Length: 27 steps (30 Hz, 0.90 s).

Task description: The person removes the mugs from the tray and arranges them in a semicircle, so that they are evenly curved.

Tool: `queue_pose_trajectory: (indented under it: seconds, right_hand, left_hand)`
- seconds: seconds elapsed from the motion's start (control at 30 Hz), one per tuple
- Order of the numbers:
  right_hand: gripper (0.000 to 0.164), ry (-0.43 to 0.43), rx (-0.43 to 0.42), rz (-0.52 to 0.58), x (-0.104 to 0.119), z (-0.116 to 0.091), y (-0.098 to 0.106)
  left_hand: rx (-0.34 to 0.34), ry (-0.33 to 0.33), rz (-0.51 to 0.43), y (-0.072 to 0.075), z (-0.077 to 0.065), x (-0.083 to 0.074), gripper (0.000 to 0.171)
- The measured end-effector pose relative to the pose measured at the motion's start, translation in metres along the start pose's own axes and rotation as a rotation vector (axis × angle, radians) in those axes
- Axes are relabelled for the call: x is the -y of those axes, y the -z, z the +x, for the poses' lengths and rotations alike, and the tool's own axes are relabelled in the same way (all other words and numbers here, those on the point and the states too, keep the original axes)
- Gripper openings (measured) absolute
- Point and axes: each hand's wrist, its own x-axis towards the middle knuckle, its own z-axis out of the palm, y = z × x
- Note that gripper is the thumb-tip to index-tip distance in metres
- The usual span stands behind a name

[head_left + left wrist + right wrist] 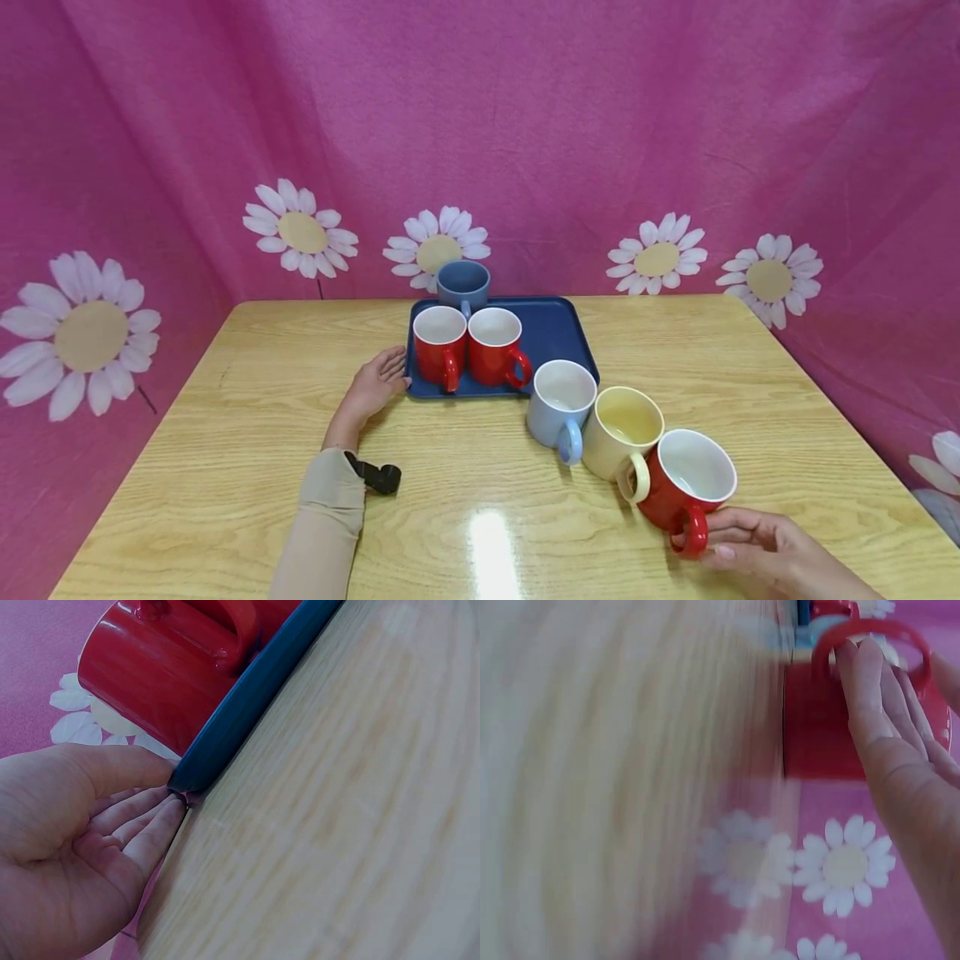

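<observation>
Head view: the nearest red mug (684, 487) stands upright on the counter (225, 458), just ahead-left of the closer right hand (772, 546), whose straight fingers meet its handle (697, 532), while the left hand (371, 387) rests extended fingers against the blue tray (553, 329).
</observation>
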Motion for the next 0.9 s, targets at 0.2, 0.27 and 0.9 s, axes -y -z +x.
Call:
queue_pose_trajectory:
  seconds: [0.2,0.27,0.9]
  right_hand:
    - [0.036,0.072,-0.126,-0.23,0.006,-0.018,0.031]
    - [0.037,0.166,-0.173,-0.278,0.007,-0.022,0.042]
    - [0.045,0.539,-0.15,-0.262,0.059,0.054,0.085]
  left_hand:
    - [0.003,-0.006,0.001,-0.001,0.001,0.0,0.063]
    - [0.004,-0.002,0.0,-0.001,0.0,0.0,0.063]
    - [-0.008,-0.013,-0.007,0.0,0.0,0.001,0.063]
